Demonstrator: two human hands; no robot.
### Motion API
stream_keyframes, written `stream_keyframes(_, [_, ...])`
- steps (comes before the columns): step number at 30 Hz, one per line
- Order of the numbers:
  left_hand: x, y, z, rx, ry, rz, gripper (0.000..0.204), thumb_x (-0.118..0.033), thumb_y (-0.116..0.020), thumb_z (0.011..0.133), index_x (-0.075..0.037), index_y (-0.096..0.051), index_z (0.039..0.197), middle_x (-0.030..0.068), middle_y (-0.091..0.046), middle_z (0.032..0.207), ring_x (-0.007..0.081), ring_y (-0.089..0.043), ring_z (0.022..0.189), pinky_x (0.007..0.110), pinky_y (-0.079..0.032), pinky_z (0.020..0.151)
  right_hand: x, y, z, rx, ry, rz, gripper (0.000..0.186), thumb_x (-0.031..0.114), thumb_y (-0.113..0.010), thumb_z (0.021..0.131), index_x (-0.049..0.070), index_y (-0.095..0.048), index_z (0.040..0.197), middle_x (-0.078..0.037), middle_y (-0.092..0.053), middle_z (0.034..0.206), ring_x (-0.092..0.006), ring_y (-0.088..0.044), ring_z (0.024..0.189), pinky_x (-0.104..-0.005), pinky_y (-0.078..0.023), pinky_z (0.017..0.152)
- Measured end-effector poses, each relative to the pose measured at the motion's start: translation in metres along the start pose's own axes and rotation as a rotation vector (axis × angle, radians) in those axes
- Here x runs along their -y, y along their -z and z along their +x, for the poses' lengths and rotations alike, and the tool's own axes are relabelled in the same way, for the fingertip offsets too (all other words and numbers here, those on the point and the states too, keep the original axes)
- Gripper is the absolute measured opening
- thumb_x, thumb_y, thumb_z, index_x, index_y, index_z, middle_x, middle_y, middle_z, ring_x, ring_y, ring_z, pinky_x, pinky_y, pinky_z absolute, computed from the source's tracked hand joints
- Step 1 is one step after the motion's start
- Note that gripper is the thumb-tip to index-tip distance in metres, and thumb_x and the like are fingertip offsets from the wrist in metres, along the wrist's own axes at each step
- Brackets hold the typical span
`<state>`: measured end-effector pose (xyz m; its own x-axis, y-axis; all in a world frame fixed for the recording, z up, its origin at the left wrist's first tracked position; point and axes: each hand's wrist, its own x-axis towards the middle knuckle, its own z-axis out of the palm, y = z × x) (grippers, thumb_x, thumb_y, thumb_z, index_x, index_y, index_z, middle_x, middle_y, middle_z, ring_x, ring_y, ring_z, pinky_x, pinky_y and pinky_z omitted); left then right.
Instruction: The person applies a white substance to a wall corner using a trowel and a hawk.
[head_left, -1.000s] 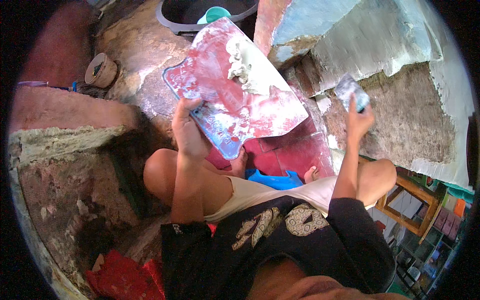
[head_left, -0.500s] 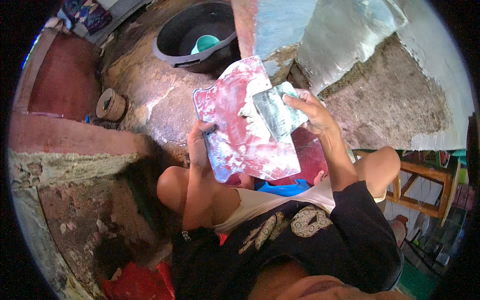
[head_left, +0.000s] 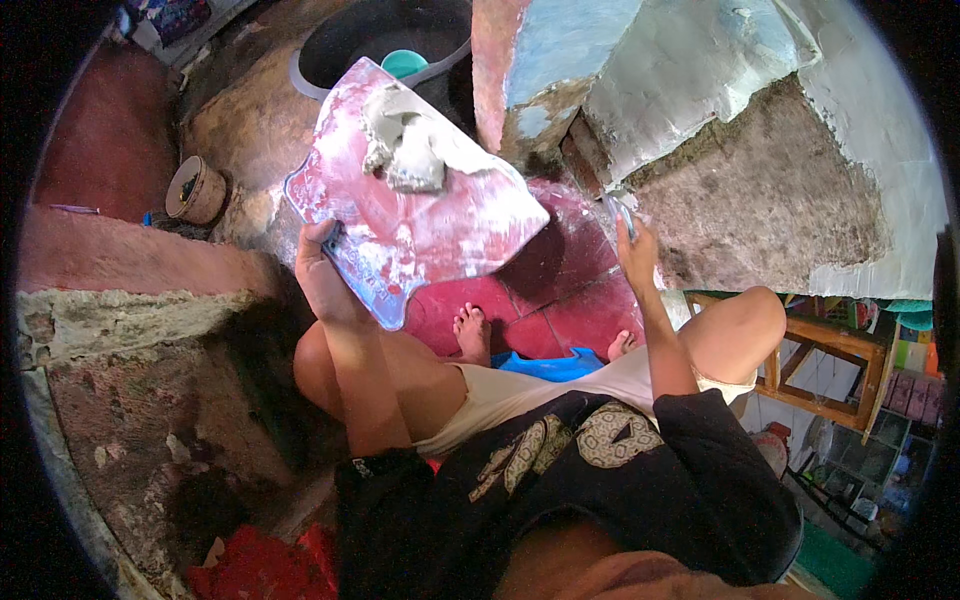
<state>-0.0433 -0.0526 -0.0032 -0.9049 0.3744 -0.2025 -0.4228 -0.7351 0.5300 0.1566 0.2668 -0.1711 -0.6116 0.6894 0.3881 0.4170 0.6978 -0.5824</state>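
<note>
One pink board (head_left: 410, 225), smeared white, is clamped in left hand (head_left: 316, 258), scraper (head_left: 622, 213) in right (head_left: 639, 253).

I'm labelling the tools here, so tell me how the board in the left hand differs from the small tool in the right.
The board is far larger than the small tool. The board shows its broad, reddish, white-smeared face; the small tool appears nearly edge-on. Shared: each is held in one hand, the board in the left, the small tool in the right.

Board (head_left: 450, 235): smooth, plastic-looking. Paste (head_left: 412, 160): matt, lumpy. Wall patch (head_left: 770, 195): rough. Floor tiles (head_left: 580, 318): smooth.
</note>
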Motion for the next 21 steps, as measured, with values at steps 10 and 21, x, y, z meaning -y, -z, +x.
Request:
stream_keyframes(10, [-0.005, 0.010, 0.000, -0.186, -0.053, -0.013, 0.033, -0.009, -0.044, 0.071, 0.004, -0.049, 0.101, 0.0141, -0.056, 0.097, 0.0252, -0.055, 0.089, 0.036, -0.042, 0.084, -0.060, -0.061, -0.026, 0.206, -1.092, 1.439, 0.031, 0.009, -0.057, 0.078, 0.004, -0.048, 0.107, -0.007, -0.055, 0.102, -0.0178, -0.054, 0.092, -0.0331, -0.045, 0.079])
stream_keyframes(21, [0.004, 0.007, 0.002, -0.179, -0.014, 0.051, 0.041, -0.016, -0.046, 0.072, 0.002, -0.045, 0.109, 0.0152, -0.053, 0.105, 0.0270, -0.051, 0.097, 0.039, -0.037, 0.089, -0.013, -0.078, -0.011, 0.036, -0.706, 1.096, 0.039, -0.002, -0.052, 0.078, 0.000, -0.037, 0.113, -0.011, -0.052, 0.100, -0.0186, -0.053, 0.092, -0.0330, -0.049, 0.077])
